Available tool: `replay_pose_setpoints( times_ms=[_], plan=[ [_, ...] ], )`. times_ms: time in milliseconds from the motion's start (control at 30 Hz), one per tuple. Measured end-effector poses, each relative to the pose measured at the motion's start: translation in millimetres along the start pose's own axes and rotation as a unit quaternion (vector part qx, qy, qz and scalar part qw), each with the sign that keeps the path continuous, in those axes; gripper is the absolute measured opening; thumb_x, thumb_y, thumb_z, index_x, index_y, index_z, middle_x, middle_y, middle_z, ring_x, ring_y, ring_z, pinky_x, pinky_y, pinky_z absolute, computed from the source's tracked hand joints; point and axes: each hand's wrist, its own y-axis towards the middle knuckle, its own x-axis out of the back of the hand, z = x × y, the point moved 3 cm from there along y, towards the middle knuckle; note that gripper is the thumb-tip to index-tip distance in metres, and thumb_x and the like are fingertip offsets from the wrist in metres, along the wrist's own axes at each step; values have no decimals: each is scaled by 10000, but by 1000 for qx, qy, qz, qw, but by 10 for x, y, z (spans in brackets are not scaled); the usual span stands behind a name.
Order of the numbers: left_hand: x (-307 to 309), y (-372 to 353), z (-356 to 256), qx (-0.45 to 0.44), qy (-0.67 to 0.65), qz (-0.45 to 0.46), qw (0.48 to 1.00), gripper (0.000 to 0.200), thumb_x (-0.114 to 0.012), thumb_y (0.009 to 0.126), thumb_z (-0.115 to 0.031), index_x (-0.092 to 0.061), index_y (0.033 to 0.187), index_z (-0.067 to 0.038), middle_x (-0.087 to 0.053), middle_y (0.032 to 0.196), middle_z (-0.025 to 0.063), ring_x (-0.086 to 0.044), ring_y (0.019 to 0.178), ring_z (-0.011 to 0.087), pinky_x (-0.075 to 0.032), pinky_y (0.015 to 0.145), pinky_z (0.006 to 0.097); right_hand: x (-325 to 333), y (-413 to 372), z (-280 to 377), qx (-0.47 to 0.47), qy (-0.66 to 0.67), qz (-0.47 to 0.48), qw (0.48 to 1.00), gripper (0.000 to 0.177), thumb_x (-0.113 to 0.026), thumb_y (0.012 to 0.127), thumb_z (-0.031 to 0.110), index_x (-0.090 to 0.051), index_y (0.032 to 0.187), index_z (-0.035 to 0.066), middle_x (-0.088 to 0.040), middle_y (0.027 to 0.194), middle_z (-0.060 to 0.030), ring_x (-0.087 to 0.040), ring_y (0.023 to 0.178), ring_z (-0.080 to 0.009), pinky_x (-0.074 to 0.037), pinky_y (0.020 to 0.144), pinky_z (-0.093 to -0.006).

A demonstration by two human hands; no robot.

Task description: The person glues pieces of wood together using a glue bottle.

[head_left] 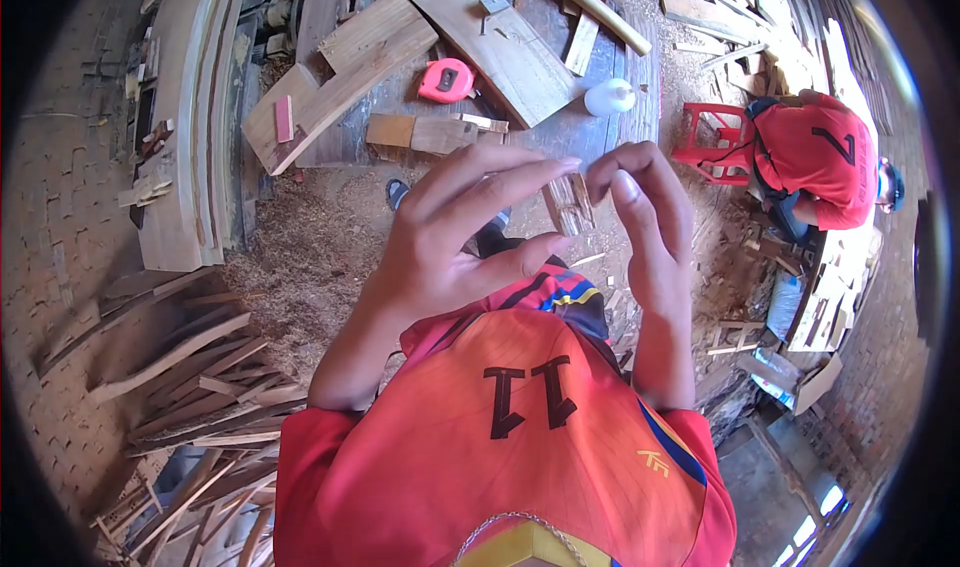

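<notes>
My left hand [450, 217] pinches a small, rough-grained piece of wood [570, 205] between thumb and fingers, holding it up above my lap. Close on the other side of it is my right hand [645, 202]. Its index finger curls toward the wood's edge, while the thumb stands apart with nothing visible between them. Beyond my hands lies a workbench [345, 152] with a pink-red tape measure [446, 80] and a short wooden block [440, 134] near its front edge.
Wide boards [490, 42], a white plastic bottle [609, 97] and a round wooden rod [590, 9] lie on the bench. At right, a person in a red shirt [815, 157] sits by a red stool [712, 145]. Wood offcuts [215, 377] pile up at left.
</notes>
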Motion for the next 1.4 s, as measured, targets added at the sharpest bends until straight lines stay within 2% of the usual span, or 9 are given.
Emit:
replay_pose_setpoints(
  times_ms=[100,133,267,567,867,967,1267,1367,1400],
  plan=[
    [-40,-3,-57,-45,52,15,997,571,-898,813,-132,-755,1354,-18,-748,1222,146,-743,1055,288,-607,910,386,155,5,145,38,-148,91,984,293,-627,1108,256,-669,1018,-20,-661,877,-75,-616,795,-162,-468,710,-340],
    [-38,4,-95,-51,80,34,995,590,-894,809,-133,-751,1372,-26,-743,1199,139,-744,1034,287,-614,887,392,143,9,180,54,-156,102,981,266,-651,1084,213,-656,968,-27,-626,833,-119,-617,737,-243,-455,659,-384],
    [-105,-6,-135,-32,77,30,996,618,-910,785,-137,-751,1373,-34,-739,1192,124,-747,1030,289,-619,881,397,38,2,203,95,-215,105,966,213,-661,1069,146,-624,943,-21,-578,803,-157,-590,718,-354,-454,662,-442],
    [-171,-140,-114,-49,86,0,995,535,-950,755,-178,-767,1229,-13,-743,1105,105,-755,983,293,-631,844,403,-15,-106,114,70,-235,119,962,228,-589,1095,121,-570,915,-17,-520,790,-168,-558,715,-385,-437,664,-460],
    [-280,-288,-98,-82,111,-41,990,470,-906,881,-247,-761,1237,22,-750,1124,127,-757,995,309,-653,878,427,-81,-196,82,20,-169,83,982,239,-552,1100,107,-550,898,-20,-502,761,-152,-525,678,-350,-431,645,-427],
    [-302,-318,-86,-97,104,-62,988,575,-935,774,-143,-732,1285,27,-724,1148,106,-729,988,286,-625,868,397,-106,-199,51,9,-148,78,986,245,-537,1103,104,-549,891,-18,-499,752,-144,-517,661,-323,-429,636,-418],
    [-282,-505,32,-19,107,-54,993,556,-921,808,-147,-725,1304,6,-719,1181,122,-726,1040,300,-614,903,414,-201,-187,-176,-80,-104,108,985,326,-515,1146,228,-570,952,-28,-568,802,-149,-578,703,-283,-482,690,-387],
    [-192,-517,30,37,107,-71,991,575,-897,841,-106,-715,1381,-27,-712,1204,118,-732,1046,287,-618,883,390,-190,-56,-242,4,-115,118,986,311,-523,1151,259,-592,1030,-20,-606,832,-139,-608,746,-248,-496,728,-398],
    [-125,-552,15,61,121,-59,989,558,-903,870,-152,-724,1370,20,-737,1247,166,-740,1073,311,-610,920,396,-169,3,-174,-32,-120,120,985,337,-485,1153,292,-619,1078,-8,-584,860,-54,-543,783,-139,-459,732,-321]
  ],
)
